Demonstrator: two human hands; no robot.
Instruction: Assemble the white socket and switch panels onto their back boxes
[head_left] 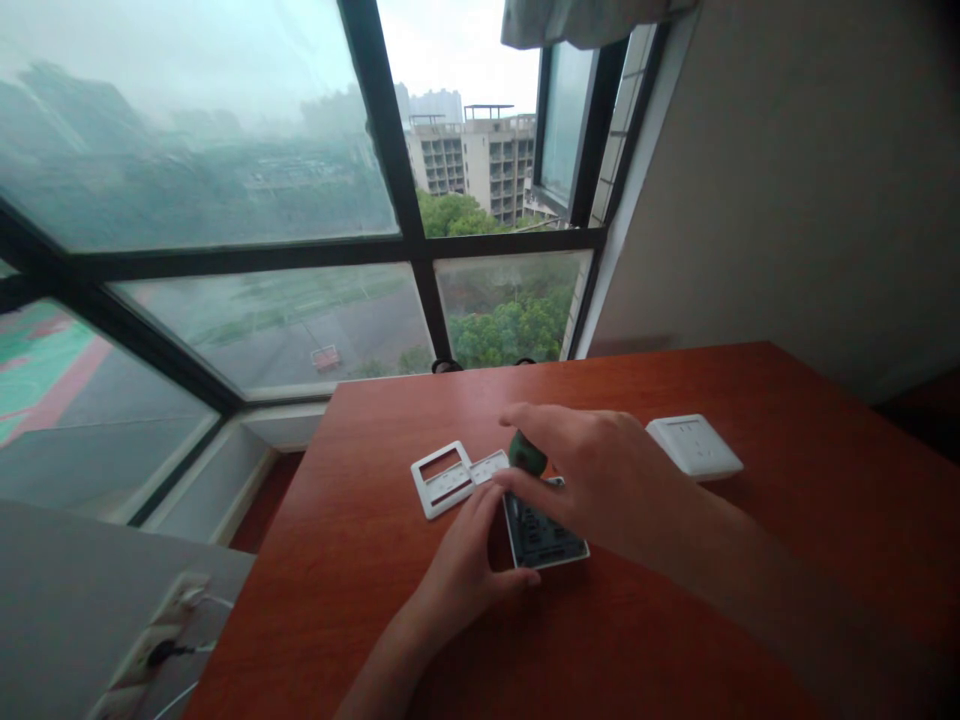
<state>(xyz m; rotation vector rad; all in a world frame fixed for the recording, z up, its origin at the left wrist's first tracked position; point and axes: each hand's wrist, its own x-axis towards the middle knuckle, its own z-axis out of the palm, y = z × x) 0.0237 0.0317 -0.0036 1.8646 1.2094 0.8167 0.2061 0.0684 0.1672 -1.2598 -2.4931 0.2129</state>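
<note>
My right hand [600, 465] has its thumb and fingers closed round a screwdriver with a dark green, rounded handle [527, 455]; its tip is hidden. Beneath that hand lies an opened wall socket [551, 540], dark inside with a white rim. Its far end is covered by my right hand. My left hand [465, 570] grips the socket from the left, with the thumb at its near edge and the fingers along its far left side. Just beyond the left fingertips lie a white socket frame [429, 490] and a small white insert [489, 466], touching or overlapping.
Farther right on the reddish-brown table [660, 640] rests a closed white wall socket [695, 446]. The table's left edge drops toward wall outlets [154, 640] with plugged cables. Large windows [247, 170] stand behind, and a bare wall [810, 200] rises at the right.
</note>
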